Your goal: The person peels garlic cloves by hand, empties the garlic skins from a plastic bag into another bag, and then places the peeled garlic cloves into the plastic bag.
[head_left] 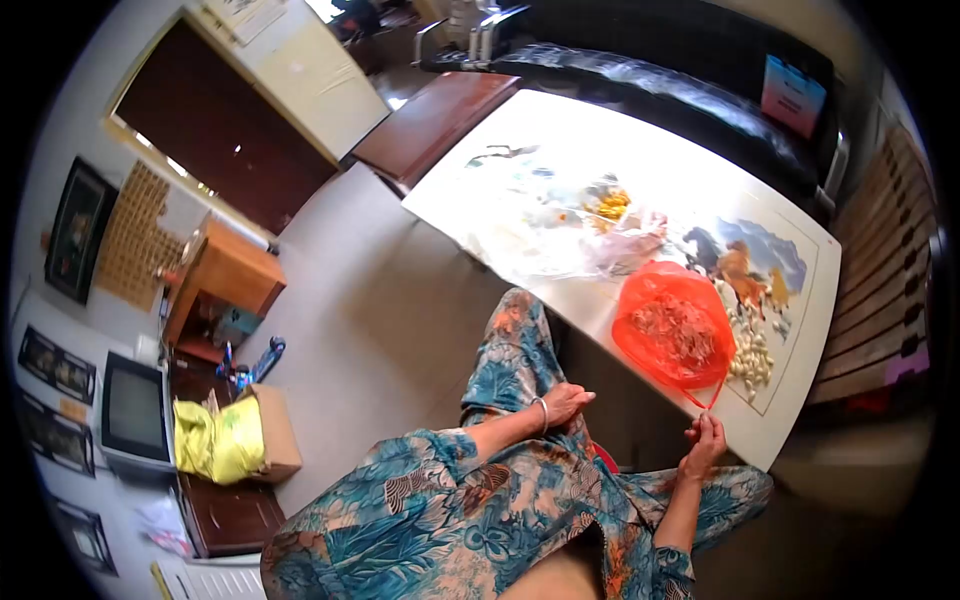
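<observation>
One right hand [703, 447], at the lower right of the frame, has its fingers drawn narrow at the tip of the strap of a single red translucent plastic bag [630, 300]; whether they grip it I cannot tell. One left hand [567, 405], lower centre, is curled closed above the lap, with one pale bracelet [543, 413] at its wrist. The bag sits right of centre on one white surface [735, 425] printed with horses, its mouth open around thin, papery scraps [680, 333] too many to count. Touching its right side is one heap of cream-white, clove-like pieces [752, 360], also uncountable. Toward upper centre lies one cluster of yellow pieces [611, 206] among clear plastic [530, 245]. One black sofa [640, 75] stands at the upper right.
</observation>
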A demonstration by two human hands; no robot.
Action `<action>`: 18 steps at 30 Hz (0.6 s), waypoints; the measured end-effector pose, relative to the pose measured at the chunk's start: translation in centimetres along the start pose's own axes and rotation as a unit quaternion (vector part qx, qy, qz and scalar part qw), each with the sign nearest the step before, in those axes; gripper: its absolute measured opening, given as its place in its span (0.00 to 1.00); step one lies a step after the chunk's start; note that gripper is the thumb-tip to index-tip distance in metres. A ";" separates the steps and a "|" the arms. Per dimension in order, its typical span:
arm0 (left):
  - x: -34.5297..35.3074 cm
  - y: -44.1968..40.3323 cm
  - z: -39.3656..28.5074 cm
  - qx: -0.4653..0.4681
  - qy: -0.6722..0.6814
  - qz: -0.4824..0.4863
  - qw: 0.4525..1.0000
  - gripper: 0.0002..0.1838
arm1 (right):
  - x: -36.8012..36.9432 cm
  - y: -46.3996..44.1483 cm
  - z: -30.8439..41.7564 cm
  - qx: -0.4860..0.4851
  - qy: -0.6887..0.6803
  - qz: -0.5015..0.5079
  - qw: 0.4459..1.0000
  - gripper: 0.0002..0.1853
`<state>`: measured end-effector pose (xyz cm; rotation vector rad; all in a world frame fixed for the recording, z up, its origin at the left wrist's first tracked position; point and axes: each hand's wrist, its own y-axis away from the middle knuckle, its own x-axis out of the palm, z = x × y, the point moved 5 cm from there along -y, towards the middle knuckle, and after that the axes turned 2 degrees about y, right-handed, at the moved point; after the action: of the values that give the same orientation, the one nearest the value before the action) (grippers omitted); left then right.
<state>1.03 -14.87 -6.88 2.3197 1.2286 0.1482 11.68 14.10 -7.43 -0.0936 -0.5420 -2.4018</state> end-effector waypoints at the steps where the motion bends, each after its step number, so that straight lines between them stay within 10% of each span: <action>1: -0.6 -0.1 -0.7 0.022 -0.022 -0.007 0.999 0.20 | 0.6 -0.2 -0.2 -0.010 0.002 0.010 1.000 0.08; 18: -0.6 0.3 1.9 -0.028 0.035 -0.004 0.999 0.09 | 1.1 -1.4 -0.4 -0.022 0.013 0.036 0.999 0.06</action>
<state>1.45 -16.20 -8.28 2.2780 1.2514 0.2590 10.00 14.23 -8.05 -0.1001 -0.4657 -2.3420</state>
